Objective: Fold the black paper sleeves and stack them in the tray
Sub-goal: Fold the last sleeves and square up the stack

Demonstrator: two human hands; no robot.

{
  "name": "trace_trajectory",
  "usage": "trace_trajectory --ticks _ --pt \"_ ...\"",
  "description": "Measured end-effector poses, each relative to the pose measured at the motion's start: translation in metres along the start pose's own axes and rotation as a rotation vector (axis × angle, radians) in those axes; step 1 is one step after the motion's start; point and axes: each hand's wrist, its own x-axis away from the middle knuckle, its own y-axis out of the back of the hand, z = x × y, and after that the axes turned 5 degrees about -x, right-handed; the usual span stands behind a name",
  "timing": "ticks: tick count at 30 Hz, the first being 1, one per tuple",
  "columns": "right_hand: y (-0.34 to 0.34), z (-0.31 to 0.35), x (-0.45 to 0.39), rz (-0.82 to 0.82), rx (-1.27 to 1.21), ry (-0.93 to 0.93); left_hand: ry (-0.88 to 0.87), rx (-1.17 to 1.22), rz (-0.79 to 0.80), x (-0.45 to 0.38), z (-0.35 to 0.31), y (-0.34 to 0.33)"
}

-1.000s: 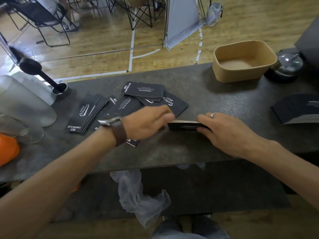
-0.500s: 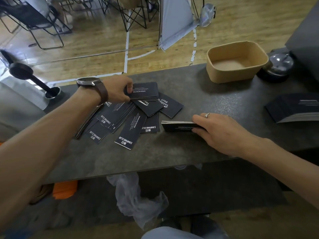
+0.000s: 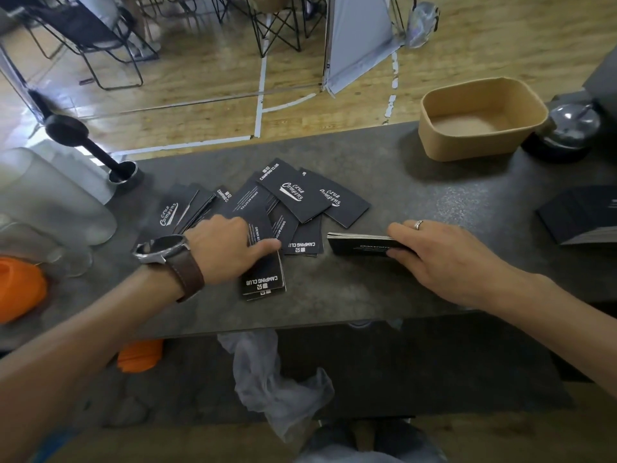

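- Looking down from the head view: left hand (image 3: pixel 230 248) presses flat on a loose sleeve (image 3: pixel 263 279) on the desk (image 3: pixel 417 202), its long axis pointing toward the person.
- Right hand (image 3: pixel 444 255) grips the gathered stack (image 3: pixel 360 243), just right of that sleeve.
- Tray (image 3: pixel 480 118) sits far right, nearer the right hand.

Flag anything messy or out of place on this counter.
The loose black sleeves lie fanned at mixed angles, overlapping under the left hand, unlike the squared stack the right hand grips. The tray holds no sleeves yet. Nothing looks damaged.
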Motion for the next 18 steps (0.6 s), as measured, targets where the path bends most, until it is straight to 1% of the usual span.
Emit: trace_trajectory --ticks 1,2,3,4,5,7,9,11,13,15,18 --pt "0.000 0.000 0.000 0.001 -0.002 0.003 -0.027 -0.043 -0.048 -0.005 0.005 0.003" --pt "0.000 0.000 0.000 0.000 -0.003 0.004 -0.095 -0.084 -0.136 -0.011 0.012 0.005" --pt "0.000 0.000 0.000 -0.003 -0.004 0.004 -0.200 -0.121 -0.201 -0.018 0.020 0.009" --pt "0.000 0.000 0.001 -0.006 -0.003 0.003 -0.322 -0.185 -0.205 -0.024 0.027 0.013" --pt "0.000 0.000 0.001 -0.006 -0.003 0.001 -0.427 -0.261 -0.149 -0.029 0.033 0.016" --pt "-0.001 0.000 0.001 -0.006 0.001 -0.001 -0.530 -0.401 -0.067 -0.038 0.039 0.015" --pt "-0.002 0.000 0.001 -0.011 0.002 0.003 -0.607 -0.505 -0.097 -0.042 0.038 0.009" --pt "-0.002 -0.001 0.002 -0.018 0.001 0.006 -0.690 -0.497 -0.152 -0.045 0.039 0.006" --pt "-0.002 -0.001 0.002 -0.021 0.005 0.008 -0.723 -0.461 -0.146 -0.046 0.045 0.008" --pt "-0.002 -0.001 0.002 -0.019 0.012 0.005 -0.716 -0.430 -0.136 -0.045 0.052 0.009" --pt "-0.003 0.000 0.002 -0.021 0.018 -0.006 -0.683 -0.374 -0.216 -0.038 0.061 0.008"
